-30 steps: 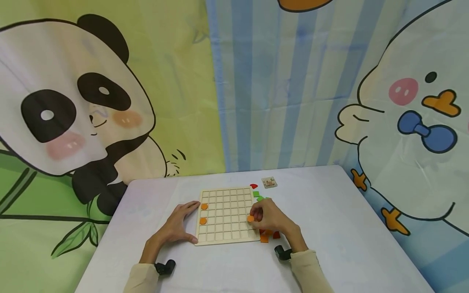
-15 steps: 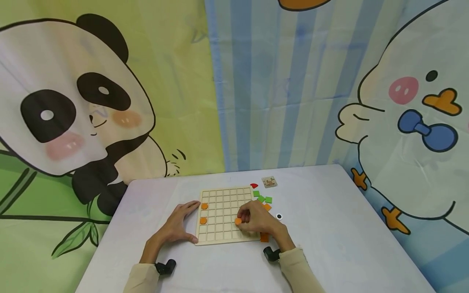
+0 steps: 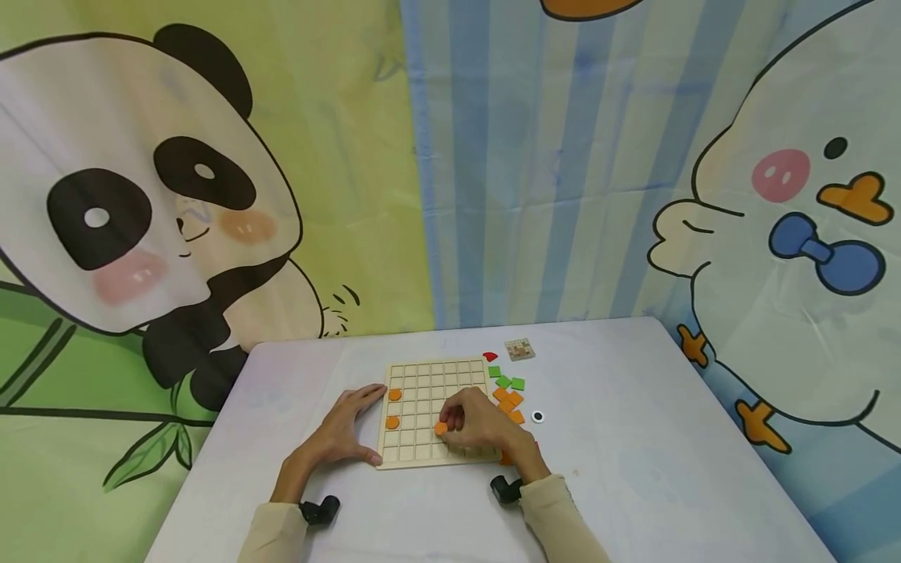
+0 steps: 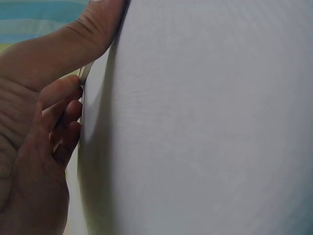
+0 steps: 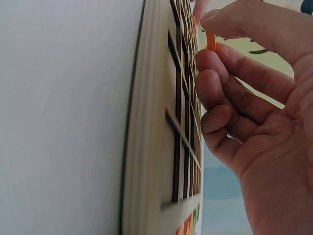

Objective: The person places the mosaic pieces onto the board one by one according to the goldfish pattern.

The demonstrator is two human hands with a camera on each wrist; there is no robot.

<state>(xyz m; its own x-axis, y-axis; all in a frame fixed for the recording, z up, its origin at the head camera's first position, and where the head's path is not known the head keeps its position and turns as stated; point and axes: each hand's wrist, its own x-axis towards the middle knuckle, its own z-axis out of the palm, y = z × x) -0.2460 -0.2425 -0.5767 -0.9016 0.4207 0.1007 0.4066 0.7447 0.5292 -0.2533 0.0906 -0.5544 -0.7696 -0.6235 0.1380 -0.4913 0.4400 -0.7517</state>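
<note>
A pale wooden grid board (image 3: 422, 453) lies on the white table, with two round orange pieces (image 3: 396, 395) set in its leftmost column. My left hand (image 3: 345, 426) rests spread along the board's left edge, thumb at the near corner and fingertips farther up; the left wrist view shows that hand (image 4: 44, 122) beside the tabletop. Between thumb and forefinger, my right hand (image 3: 479, 422) pinches another round orange piece (image 3: 440, 428) over the middle of the board. From the right wrist, this orange piece (image 5: 211, 40) appears edge-on, above the grid.
Right of the board lie green square tiles (image 3: 518, 384), several orange tiles (image 3: 508, 400), a white disc with a black centre (image 3: 538, 417) and a red piece (image 3: 490, 356). A small patterned card (image 3: 520, 349) is behind them. Printed curtains (image 3: 493, 195) hang beyond the table.
My right hand has moved left across the board with the orange piece, uncovering the orange tiles and the white disc. The left hand has stayed at the board's edge.
</note>
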